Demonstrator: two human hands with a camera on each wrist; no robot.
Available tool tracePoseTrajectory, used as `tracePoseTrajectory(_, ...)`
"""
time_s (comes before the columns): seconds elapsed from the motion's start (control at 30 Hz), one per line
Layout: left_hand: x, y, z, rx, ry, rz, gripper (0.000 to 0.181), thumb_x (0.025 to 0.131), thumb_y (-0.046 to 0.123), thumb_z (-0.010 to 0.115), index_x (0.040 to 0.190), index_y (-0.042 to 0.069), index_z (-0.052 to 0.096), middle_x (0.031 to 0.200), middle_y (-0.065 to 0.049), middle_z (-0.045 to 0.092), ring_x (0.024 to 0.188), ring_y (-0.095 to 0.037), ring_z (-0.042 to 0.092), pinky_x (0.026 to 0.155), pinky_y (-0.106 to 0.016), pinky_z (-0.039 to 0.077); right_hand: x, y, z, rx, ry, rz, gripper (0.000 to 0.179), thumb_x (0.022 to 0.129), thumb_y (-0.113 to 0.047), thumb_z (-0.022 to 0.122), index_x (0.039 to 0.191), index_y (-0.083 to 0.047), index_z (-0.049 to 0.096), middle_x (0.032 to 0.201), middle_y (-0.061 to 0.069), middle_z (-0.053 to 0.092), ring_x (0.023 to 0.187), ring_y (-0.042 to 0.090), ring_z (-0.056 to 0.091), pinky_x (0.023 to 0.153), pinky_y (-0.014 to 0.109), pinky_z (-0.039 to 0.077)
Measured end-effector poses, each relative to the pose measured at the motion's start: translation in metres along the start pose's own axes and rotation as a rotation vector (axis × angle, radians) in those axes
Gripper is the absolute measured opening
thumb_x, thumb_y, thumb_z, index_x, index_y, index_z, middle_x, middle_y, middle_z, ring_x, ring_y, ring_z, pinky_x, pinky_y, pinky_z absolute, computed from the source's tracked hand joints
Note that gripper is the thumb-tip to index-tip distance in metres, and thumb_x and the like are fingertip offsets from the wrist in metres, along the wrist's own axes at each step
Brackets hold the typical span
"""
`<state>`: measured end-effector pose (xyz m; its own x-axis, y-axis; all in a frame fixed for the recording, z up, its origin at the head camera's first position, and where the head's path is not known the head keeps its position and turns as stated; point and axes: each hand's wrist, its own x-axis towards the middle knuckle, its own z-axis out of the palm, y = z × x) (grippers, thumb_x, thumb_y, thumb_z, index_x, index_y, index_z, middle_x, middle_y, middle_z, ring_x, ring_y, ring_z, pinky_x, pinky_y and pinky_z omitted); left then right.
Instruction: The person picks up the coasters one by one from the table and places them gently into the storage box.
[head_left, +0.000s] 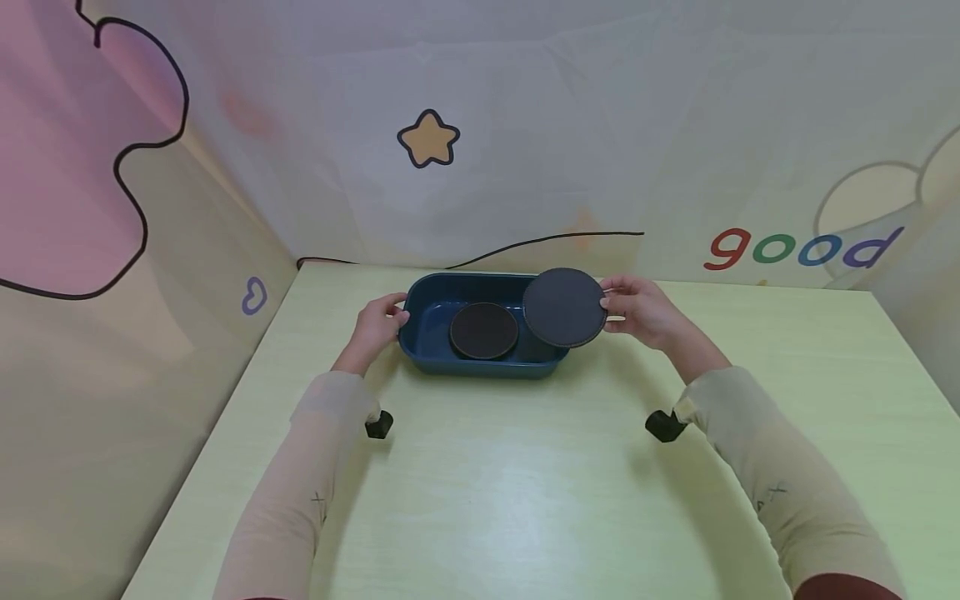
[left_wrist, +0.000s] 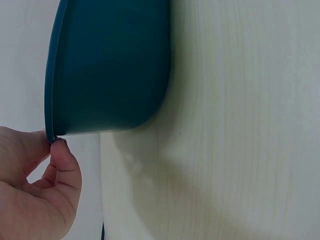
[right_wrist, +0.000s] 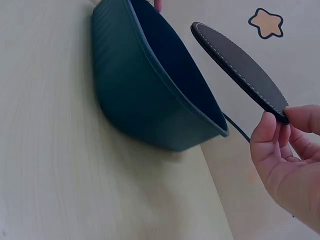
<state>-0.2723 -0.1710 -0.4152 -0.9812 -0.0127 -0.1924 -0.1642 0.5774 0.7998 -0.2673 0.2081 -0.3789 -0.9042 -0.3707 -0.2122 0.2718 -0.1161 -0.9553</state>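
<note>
A dark blue rectangular plastic basin [head_left: 442, 367] stands on the table. Pinched at its left rim by thumb and fingers is my left hand's [head_left: 377, 325] hold, also plain in the left wrist view, where the hand [left_wrist: 45, 185] grips the rim's edge. Inside the basin lies one round black coaster [head_left: 483, 331]. My right hand [head_left: 641, 310] pinches a second round dark coaster [head_left: 564, 307] by its right edge, above the basin's right end. Pale stitching runs round this coaster [right_wrist: 240, 65] in the right wrist view, where it is tilted and apart from the basin [right_wrist: 145, 100].
The pale wooden table [head_left: 487, 492] extends in front of the basin and to both sides. Close behind it rises a printed backdrop [head_left: 525, 150] with a star and coloured letters. Small black devices [head_left: 665, 426] hang under both wrists.
</note>
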Motion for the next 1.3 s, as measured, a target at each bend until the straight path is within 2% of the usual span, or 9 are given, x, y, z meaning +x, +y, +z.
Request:
tracePoseTrajectory(0.53,-0.001,0.0,-0.001,-0.003,0.004,0.0,0.041,0.092,0.01,0.045,0.132,0.01,0.041,0.105,-0.014,0.049,0.082,-0.02,0.049,0.071,-0.025,0.05,0.03,0.009,0.041,-0.051,0.071,0.04,0.014,0.088,0.003,0.044,0.097,-0.008,0.044,0.078,0.0,0.05,0.063,0.011,0.053,0.057,0.023,0.048)
tracePoseTrajectory(0.87,0.002,-0.001,-0.001,0.001,-0.002,0.0,0.041,0.092,0.01,0.046,0.133,0.01,0.04,0.105,-0.014,0.049,0.082,-0.021,0.049,0.072,-0.026,0.051,0.046,0.018,0.06,-0.02,0.085,0.057,0.014,0.087,0.003,0.046,0.096,-0.009,0.045,0.08,-0.001,0.048,0.061,0.011,0.053,0.055,0.022,0.048)
tracePoseTrajectory(1.13,0.002,-0.001,0.0,-0.007,0.001,-0.008,0.041,0.092,0.01,0.045,0.132,0.011,0.04,0.105,-0.014,0.049,0.084,-0.021,0.05,0.077,-0.031,0.051,0.057,0.025,0.077,-0.015,0.144,0.085,0.015,0.086,0.002,0.047,0.097,-0.008,0.044,0.079,0.0,0.048,0.061,0.01,0.052,0.053,0.022,0.048)
tracePoseTrajectory(1.3,0.002,-0.001,0.0,-0.004,-0.001,-0.007,0.041,0.092,0.01,0.045,0.133,0.009,0.04,0.105,-0.015,0.049,0.083,-0.021,0.05,0.076,-0.03,0.051,0.062,0.031,0.086,-0.029,0.161,0.109,0.015,0.086,0.003,0.047,0.096,-0.008,0.045,0.079,0.0,0.048,0.061,0.011,0.051,0.053,0.022,0.047)
